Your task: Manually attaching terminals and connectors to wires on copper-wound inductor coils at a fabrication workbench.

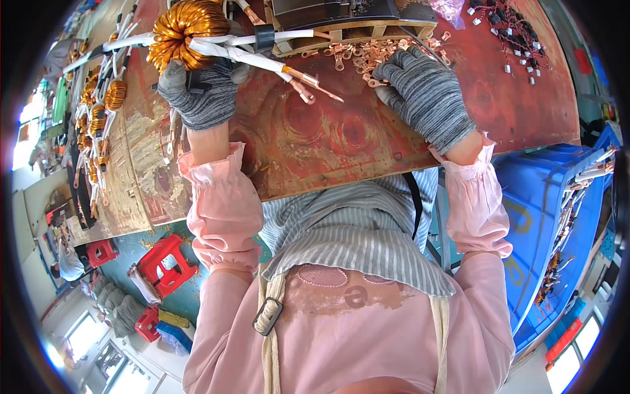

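Observation:
My left hand (200,95), in a grey knitted glove, grips a toroidal coil (187,36) wound with copper-coloured wire, with the thumb on its near side. The other fingers are partly hidden beneath. White-sleeved leads (256,60) run from the coil to the right, some ending in bare copper and one in a copper lug (305,92). My right hand (423,95), gloved the same way, is down at a pile of copper cable lugs (357,54). Its thumb and index finger close at a copper cable lug (375,83) on the pile's near edge.
Behind the lugs stands a dark block on a wooden frame (354,29). Small black parts with red wires (508,33) lie at the far right of the worn red table (315,144). More coils (95,121) lie left. A blue bin (535,217) stands right, a red stool (167,266) lower left.

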The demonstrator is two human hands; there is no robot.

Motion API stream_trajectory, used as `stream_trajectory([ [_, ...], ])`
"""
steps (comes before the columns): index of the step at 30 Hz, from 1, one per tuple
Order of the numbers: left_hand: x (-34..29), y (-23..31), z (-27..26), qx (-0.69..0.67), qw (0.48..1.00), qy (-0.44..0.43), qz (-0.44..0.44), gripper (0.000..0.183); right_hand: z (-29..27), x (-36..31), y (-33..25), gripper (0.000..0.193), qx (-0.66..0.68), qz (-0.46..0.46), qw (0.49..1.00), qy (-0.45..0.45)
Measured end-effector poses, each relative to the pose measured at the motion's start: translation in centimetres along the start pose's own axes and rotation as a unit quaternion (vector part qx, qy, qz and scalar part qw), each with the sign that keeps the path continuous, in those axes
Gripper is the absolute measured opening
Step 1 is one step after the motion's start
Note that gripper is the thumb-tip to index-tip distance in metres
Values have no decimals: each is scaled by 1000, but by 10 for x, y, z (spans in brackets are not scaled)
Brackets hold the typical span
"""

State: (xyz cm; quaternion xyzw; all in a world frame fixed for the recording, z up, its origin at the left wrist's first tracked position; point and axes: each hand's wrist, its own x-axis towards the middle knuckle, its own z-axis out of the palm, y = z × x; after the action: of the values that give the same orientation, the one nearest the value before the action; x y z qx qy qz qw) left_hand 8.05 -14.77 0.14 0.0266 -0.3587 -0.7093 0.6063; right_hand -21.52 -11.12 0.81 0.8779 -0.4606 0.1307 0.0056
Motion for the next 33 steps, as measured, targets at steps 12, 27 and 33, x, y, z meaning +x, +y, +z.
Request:
stream_trajectory([
  [12, 6, -12, 23, 76, 990, 117, 33, 56, -7, 8, -7, 23, -78, -16, 996, -42],
  [27, 5, -16, 21, -27, 997, 70, -4, 67, -29, 27, -22, 12, 714, 200, 648, 174],
  [33, 6, -15, 24, 21, 995, 99, -11, 68, -21, 39, -35, 16, 752, 223, 591, 187],
])
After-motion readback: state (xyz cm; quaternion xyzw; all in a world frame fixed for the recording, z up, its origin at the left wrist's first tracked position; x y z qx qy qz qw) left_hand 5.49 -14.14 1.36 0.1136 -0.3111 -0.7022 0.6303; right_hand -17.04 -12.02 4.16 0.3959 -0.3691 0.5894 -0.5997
